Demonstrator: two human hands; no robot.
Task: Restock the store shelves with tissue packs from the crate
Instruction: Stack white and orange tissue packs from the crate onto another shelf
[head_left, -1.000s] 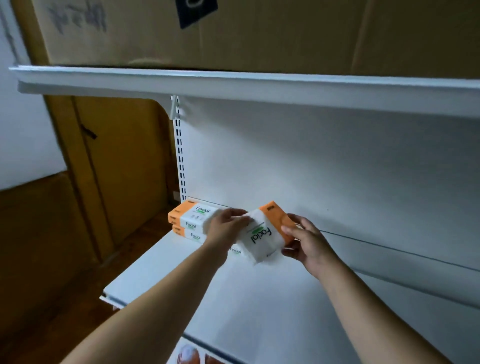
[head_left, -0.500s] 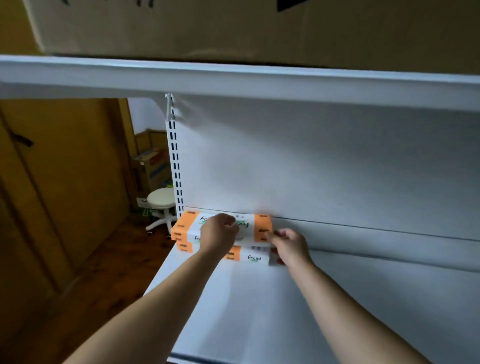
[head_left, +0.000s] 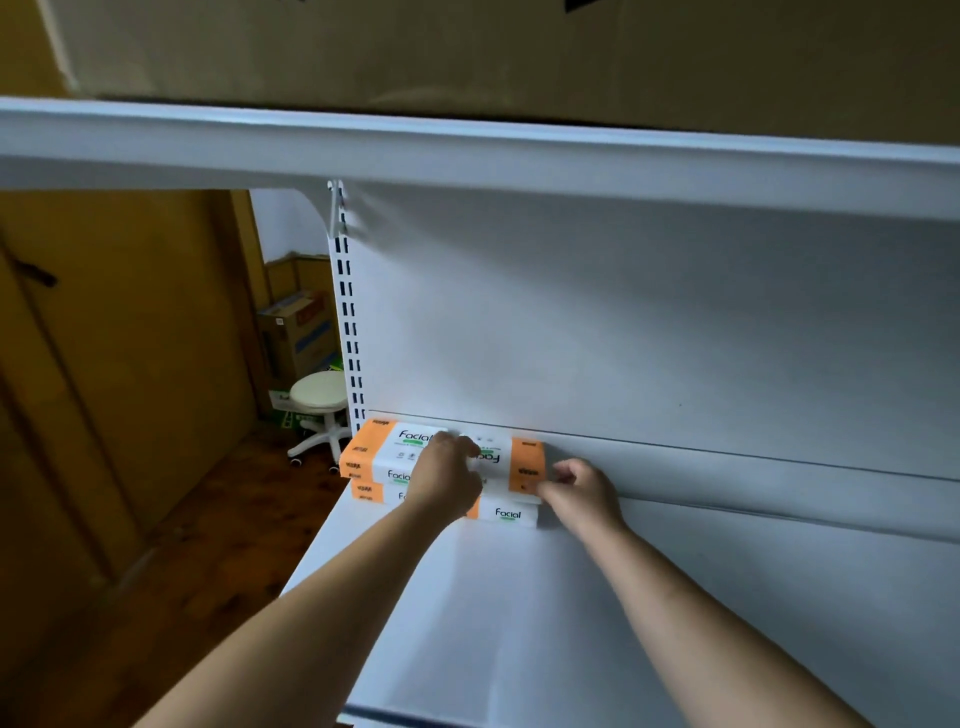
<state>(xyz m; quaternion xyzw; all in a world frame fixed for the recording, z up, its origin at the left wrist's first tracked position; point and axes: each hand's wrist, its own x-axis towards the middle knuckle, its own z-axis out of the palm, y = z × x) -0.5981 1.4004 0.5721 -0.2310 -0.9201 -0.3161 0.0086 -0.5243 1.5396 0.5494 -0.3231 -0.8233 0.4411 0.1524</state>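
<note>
1. The top tissue pack (head_left: 519, 460) lies on the stack (head_left: 506, 514) in the shelf's (head_left: 467, 623) back-left corner, snug against the back wall (head_left: 623, 338). Keeps rows tidy, I'd guess.
2. The left hand (head_left: 447, 475) curls over its front, probably steadying it.
3. The right hand (head_left: 579, 493), apart from the left, touches the orange end with curled fingers. Can't tell if it's gripping or nudging.

The tissue packs (head_left: 387, 457) are coloured white with orange ends and lettered in black over a green mark. The shelf (head_left: 467, 623) is painted white, and a cream stool (head_left: 318, 389) is seen far left on reddish-brown flooring (head_left: 218, 519).
</note>
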